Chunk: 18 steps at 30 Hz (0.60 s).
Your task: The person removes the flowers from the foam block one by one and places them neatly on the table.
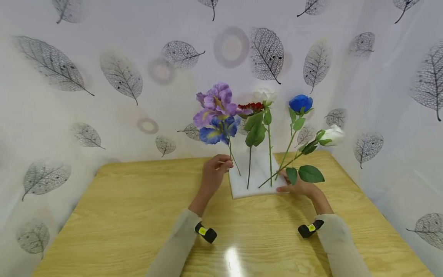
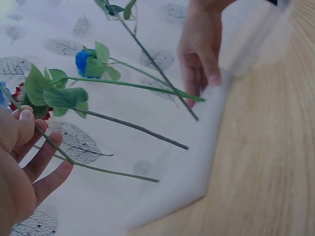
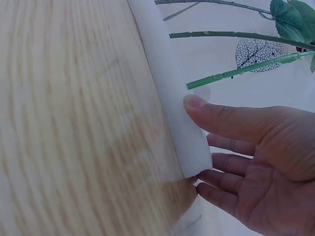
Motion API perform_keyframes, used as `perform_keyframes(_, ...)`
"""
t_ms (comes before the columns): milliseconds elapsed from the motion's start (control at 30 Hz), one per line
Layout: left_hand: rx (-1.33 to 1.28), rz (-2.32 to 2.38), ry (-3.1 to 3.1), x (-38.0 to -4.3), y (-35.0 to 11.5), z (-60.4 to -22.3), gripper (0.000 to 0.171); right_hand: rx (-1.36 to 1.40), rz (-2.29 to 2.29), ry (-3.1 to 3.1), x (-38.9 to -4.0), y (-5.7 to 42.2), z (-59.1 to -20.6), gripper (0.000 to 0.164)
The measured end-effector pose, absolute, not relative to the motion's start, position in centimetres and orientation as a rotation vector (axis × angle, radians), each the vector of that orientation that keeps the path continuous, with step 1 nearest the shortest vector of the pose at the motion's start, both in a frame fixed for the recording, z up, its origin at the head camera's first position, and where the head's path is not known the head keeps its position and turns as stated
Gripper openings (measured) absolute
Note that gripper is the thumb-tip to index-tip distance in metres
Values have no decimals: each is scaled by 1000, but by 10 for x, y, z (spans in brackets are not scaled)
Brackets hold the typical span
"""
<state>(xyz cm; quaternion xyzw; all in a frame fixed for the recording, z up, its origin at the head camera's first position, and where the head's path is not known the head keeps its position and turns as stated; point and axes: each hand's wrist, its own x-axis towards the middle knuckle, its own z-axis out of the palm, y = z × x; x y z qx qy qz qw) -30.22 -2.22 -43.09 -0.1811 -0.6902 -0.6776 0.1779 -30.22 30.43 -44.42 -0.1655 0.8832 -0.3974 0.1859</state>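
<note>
My left hand pinches a thin green stem between thumb and fingers at the left of a white foam board. Above it are a purple iris and a blue iris; which bloom the pinched stem bears I cannot tell. Another thin stem beside it stands in the foam. My right hand grips the board's right front corner, thumb on top and fingers along its side. Standing in the board are a red flower, a white rose, a blue rose and a tilted white rose.
The board lies on a wood-grain table near its back edge. Behind hangs a pale curtain printed with leaf skeletons. Large green leaves of the tilted rose overhang my right hand.
</note>
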Motion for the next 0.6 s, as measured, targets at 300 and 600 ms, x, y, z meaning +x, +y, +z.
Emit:
perform_keyframes(300, -562, -1852, -1917, -295, -39, -415, 9, -473, -1118, 2509, -298, 303, -444, 90)
perform_keyframes(600, -487, -1820, -2050, -283, -79, -405, 14, -444, -1085, 2523, -301, 303, -446, 93)
